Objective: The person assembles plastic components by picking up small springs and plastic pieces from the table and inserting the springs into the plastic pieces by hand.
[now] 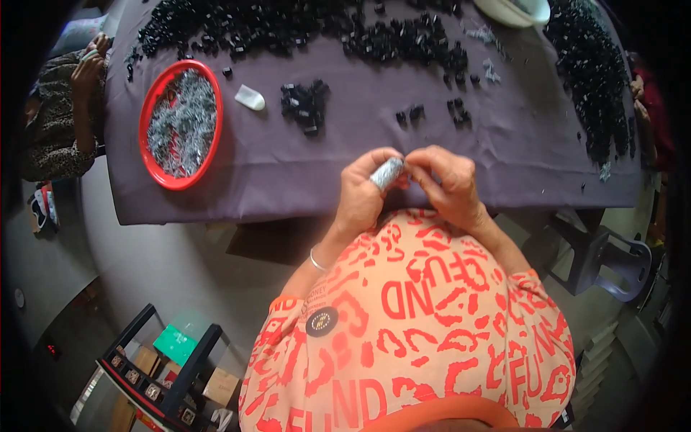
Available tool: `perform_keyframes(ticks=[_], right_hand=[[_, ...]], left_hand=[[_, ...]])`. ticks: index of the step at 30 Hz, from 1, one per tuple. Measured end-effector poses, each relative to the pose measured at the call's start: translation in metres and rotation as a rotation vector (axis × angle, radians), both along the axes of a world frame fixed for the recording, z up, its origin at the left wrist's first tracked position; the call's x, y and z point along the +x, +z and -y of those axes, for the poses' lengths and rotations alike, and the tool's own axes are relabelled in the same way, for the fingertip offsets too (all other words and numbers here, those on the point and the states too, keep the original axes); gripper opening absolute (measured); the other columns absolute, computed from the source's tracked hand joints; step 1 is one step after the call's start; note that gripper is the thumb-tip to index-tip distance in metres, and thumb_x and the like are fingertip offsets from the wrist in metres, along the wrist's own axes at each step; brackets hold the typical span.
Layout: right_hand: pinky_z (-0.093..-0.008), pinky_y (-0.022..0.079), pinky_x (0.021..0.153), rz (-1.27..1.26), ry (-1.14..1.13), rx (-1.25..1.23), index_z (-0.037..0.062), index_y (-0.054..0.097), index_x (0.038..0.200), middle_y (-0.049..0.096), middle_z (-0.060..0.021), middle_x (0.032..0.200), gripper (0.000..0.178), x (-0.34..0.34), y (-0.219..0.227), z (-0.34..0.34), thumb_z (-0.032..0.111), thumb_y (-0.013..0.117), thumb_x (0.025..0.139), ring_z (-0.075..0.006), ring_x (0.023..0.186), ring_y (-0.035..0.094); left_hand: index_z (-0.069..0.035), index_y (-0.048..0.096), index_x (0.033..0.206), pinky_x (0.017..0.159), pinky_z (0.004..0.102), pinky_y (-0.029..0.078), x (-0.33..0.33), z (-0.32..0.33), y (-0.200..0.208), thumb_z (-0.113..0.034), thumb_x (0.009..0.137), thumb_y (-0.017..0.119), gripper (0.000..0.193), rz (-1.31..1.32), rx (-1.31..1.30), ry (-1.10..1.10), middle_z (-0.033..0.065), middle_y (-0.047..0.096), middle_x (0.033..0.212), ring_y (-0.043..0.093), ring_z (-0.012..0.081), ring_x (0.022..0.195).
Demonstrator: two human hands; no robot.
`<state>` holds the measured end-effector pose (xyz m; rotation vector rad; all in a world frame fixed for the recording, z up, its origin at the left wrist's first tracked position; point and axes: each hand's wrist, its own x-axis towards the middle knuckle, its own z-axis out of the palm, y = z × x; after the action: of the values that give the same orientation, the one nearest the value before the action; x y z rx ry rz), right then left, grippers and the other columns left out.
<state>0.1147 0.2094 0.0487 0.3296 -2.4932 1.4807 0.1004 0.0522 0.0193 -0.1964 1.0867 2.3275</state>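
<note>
Red tray point(175, 184) of silvery bits point(186, 119) on purple-grey cloth point(288, 183); white piece point(250, 98) just right of it, black cluster point(304, 106) further right. Well right of tray: left hand point(361, 196) with silvery roll point(387, 173) at its fingers, held or worn unclear; right hand point(452, 184) bent close beside.

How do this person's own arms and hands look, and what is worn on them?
Both sleeves are short and peach, with red patches and orange edges; the forearms are bare. The left hand has a thin, pale bracelet behind it and seems to wear a silvery-grey finger cover; the right hand shows none.
</note>
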Motion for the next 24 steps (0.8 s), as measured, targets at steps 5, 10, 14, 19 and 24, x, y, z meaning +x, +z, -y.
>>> perform_keyframes(ticks=[5,10,14,19,24], right_hand=[[-0.0264,0.046,0.056,0.031,0.065,-0.055,0.0001,0.061,0.093,0.061,-0.01,0.076,0.019,-0.005,0.006,-0.001,-0.005,0.065,0.075,-0.0194,0.064,0.059],[-0.0308,0.044,0.066,-0.191,-0.169,0.35,0.0028,0.062,0.098,0.055,-0.0075,0.086,0.028,-0.026,0.003,-0.008,0.001,0.068,0.071,-0.023,0.076,0.054],[-0.0355,0.036,0.075,-0.185,-0.244,0.663,0.0096,0.064,0.096,0.053,-0.0034,0.093,0.028,-0.041,-0.013,0.0,0.015,0.071,0.07,-0.0206,0.088,0.05],[-0.0352,0.033,0.078,-0.212,-0.244,0.718,0.0108,0.063,0.094,0.054,-0.0016,0.094,0.027,-0.043,-0.022,0.003,0.017,0.071,0.069,-0.0195,0.089,0.05],[-0.0315,0.046,0.072,0.015,-0.16,0.197,0.0053,0.058,0.094,0.06,-0.0052,0.09,0.024,-0.033,-0.01,0.0,-0.001,0.067,0.072,-0.0145,0.08,0.059]], left_hand=[[0.0,0.059,0.1,0.07,0.0249,0.053,-0.005,0.007,-0.002,-0.005,0.089,0.057,0.013,0.132,0.115,0.018,0.0067,0.063,0.088,0.061,0.0128,0.075],[-0.002,0.057,0.104,0.071,0.0256,0.053,-0.01,0.014,-0.009,-0.003,0.087,0.057,0.017,0.098,0.358,0.001,0.0061,0.061,0.092,0.06,0.0131,0.08],[-0.003,0.056,0.107,0.073,0.0262,0.053,-0.012,0.016,-0.017,-0.014,0.085,0.065,0.026,0.016,0.409,-0.034,0.0059,0.06,0.099,0.058,0.0137,0.087],[-0.004,0.057,0.107,0.071,0.0267,0.053,-0.011,0.015,-0.017,-0.013,0.085,0.065,0.026,0.069,0.326,-0.041,0.005,0.061,0.097,0.06,0.0128,0.083],[-0.002,0.059,0.102,0.071,0.0274,0.053,-0.011,0.014,-0.012,-0.008,0.089,0.057,0.014,0.099,0.325,-0.017,0.0065,0.063,0.091,0.061,0.0138,0.081]])
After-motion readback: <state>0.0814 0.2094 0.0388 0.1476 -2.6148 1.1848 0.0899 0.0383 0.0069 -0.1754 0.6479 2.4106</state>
